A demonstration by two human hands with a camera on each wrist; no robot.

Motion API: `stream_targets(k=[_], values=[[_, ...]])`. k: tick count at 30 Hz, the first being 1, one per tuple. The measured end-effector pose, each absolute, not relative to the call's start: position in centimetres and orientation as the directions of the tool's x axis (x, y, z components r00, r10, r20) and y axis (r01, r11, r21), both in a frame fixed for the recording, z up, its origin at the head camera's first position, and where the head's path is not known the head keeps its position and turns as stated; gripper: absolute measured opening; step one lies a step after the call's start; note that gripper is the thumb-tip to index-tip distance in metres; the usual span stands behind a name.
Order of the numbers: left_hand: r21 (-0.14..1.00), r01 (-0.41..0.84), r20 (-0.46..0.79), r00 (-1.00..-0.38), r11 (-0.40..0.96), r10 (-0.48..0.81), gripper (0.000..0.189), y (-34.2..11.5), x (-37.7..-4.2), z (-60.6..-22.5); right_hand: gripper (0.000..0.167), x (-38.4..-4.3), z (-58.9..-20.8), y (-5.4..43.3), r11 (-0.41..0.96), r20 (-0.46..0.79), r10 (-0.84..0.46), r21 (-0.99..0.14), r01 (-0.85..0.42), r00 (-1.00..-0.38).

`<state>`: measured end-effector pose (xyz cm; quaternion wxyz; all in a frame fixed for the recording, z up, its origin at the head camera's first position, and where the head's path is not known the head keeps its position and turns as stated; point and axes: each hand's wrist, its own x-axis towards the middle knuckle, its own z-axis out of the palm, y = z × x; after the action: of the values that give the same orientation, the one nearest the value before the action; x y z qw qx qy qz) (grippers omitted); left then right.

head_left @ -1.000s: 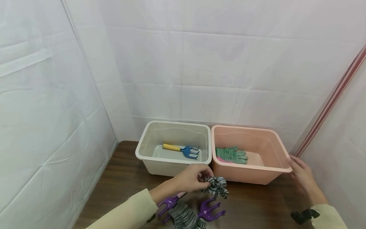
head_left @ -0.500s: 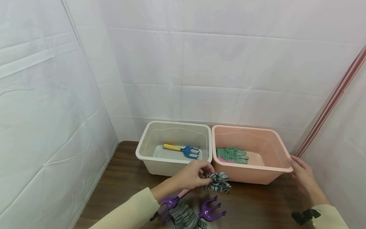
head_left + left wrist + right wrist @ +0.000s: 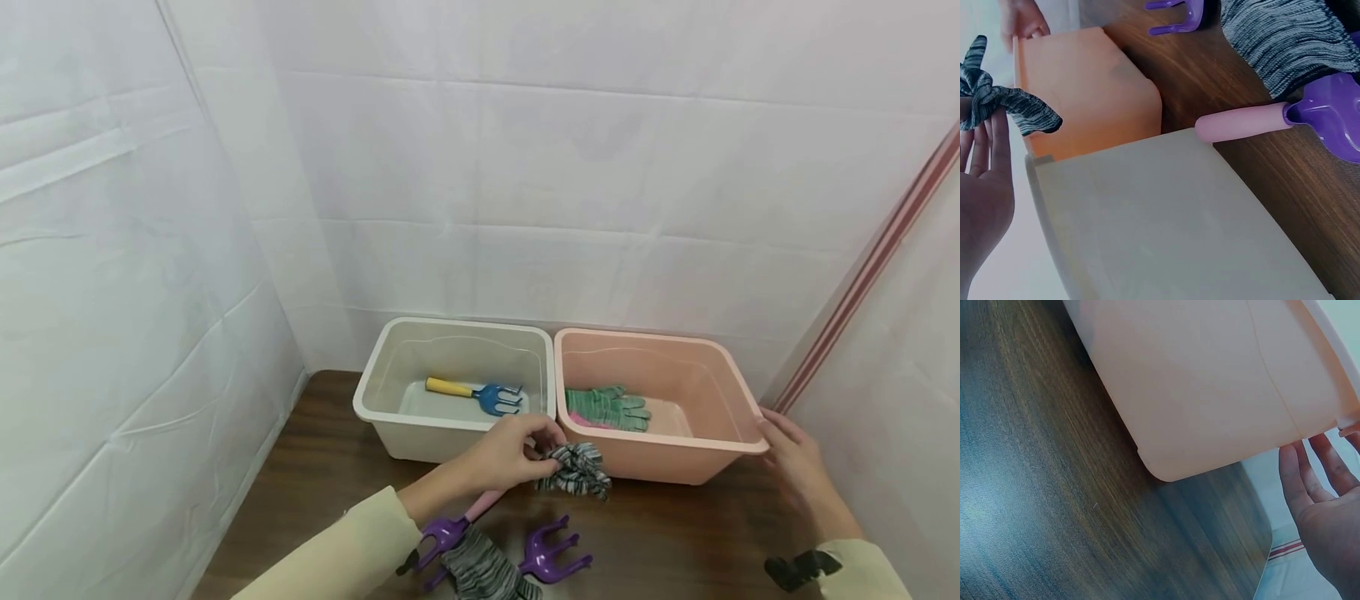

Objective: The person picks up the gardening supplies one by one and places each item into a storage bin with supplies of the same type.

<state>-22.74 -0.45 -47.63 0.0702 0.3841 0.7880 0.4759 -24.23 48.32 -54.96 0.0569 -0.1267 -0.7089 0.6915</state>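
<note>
My left hand pinches a bunched, knotted-looking black-and-white striped knit glove between thumb and fingers, in front of where the two bins meet. In the left wrist view the glove hangs over the fingers, close by the bin rims. At the far right, my right hand grips the rim corner of the pink bin; in the right wrist view its fingers lie against the outer wall under the rim. Inside the pink bin are a green glove and something pink, partly hidden.
Left of the pink bin stands a white bin with a yellow-handled blue hand fork. Nearer on the wooden table lie a purple fork with pink handle, another purple fork and a striped glove. White sheeting surrounds the table.
My left hand has lifted the striped glove slightly toward the bins, uncovering more of the pink fork handle. The right hand has stayed on the pink bin's rim.
</note>
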Motion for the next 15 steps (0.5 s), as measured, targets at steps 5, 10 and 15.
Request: stream_targets(k=[5, 10, 15], values=[[0.809, 0.536, 0.273, -0.705, 0.241, 0.654, 0.021, -0.1, -22.8, -47.1, 0.047, -24.3, -54.9, 48.1, 0.017, -0.106, 0.267, -0.993, 0.115, -0.958], [0.811, 0.542, 0.297, -0.703, 0.218, 0.646, 0.021, 0.3, -22.9, -46.5, 0.042, -24.3, -54.8, 48.1, -0.002, -0.108, 0.263, -0.994, 0.111, -0.959], [0.79, 0.573, 0.324, -0.691, 0.217, 0.646, 0.021, 0.9, -23.3, -45.6, 0.045, -24.2, -55.0, 48.3, 0.004, -0.105, 0.262, -0.994, 0.11, -0.959]])
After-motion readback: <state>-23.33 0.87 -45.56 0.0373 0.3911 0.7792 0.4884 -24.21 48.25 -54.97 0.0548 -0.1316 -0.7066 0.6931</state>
